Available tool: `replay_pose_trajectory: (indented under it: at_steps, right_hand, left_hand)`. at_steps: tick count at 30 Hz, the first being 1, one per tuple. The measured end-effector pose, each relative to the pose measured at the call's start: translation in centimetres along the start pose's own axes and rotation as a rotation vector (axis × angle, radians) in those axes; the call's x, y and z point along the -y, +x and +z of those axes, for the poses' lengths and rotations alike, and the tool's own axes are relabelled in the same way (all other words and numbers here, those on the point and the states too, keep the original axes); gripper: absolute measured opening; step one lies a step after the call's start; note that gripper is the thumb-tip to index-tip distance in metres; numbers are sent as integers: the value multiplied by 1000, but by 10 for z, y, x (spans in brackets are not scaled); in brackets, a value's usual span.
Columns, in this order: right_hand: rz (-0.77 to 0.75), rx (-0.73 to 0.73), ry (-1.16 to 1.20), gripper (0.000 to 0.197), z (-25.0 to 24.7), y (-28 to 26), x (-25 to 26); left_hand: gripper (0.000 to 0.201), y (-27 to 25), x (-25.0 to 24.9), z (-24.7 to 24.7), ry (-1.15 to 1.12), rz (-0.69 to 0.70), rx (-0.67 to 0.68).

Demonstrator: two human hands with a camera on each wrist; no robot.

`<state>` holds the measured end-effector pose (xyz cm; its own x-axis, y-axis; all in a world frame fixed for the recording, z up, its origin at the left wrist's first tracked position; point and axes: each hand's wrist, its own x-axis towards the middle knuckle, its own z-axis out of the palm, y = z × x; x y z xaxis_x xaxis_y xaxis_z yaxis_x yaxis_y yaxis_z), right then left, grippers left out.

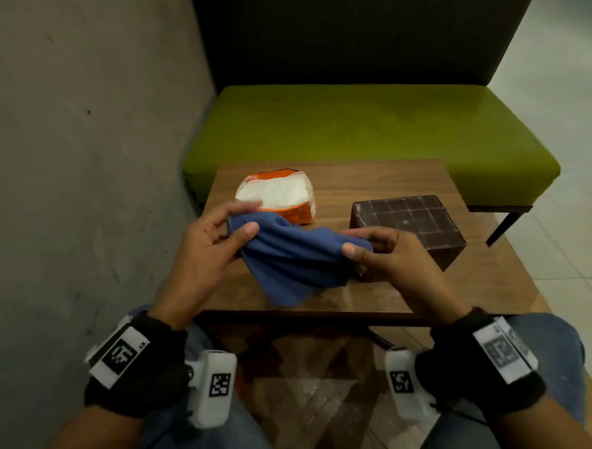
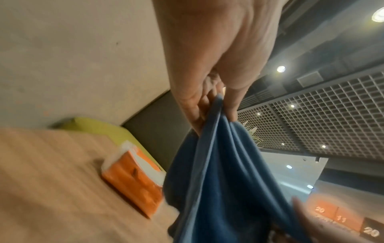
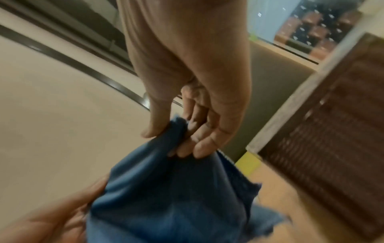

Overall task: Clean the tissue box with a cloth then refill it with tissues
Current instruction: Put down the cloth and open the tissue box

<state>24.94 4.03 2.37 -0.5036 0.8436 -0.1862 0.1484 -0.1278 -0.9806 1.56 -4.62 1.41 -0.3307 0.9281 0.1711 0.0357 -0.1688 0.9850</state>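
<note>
The blue cloth (image 1: 291, 259) is soft, matt woven fabric with a frayed edge. The tissue pack (image 1: 279, 197) wears glossy orange plastic film over white paper. The brown tissue box (image 1: 411, 225) has a smooth, faintly shiny top scored in a grid. The table (image 1: 388, 181) is wood-grain with a slight sheen. The bench seat (image 1: 351, 125) is smooth green upholstery; the wall (image 1: 77, 132) is rough matt concrete.

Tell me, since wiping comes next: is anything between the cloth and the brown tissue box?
Nothing visible. Both hands hold the blue cloth just left of the brown tissue box; the orange tissue pack lies behind the cloth.
</note>
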Motion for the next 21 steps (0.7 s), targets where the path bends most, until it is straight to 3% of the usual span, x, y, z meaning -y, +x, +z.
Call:
replay_pose_trajectory:
  at_steps: [4,6,8,13,15,17,19,21]
  right_hand:
    - [-57,-31,-510,17,-1,27,9]
    - [-74,-60,-657,19,6,43,12]
    - [-40,-13,-559,27,14,57,16]
    - [234,425,-100,25,13,67,25]
    - [310,517,46,27,12,63,23]
    - [353,551,39,30,20,61,15]
    - [361,595,-26,53,34,60,6]
    - [341,647,-40,53,45,59,4]
  left_hand:
    - [32,11,3,-28,423,30,67]
    - [31,22,1,-36,588,42,85]
    - [30,32,-4,-41,646,64,158]
    - [38,45,-29,-50,514,-11,383]
    - [38,43,-36,-53,466,-17,422]
    - [37,41,-42,-49,445,0,438]
    - [36,39,-48,-41,443,29,433]
    - [35,38,-54,-36,482,59,416]
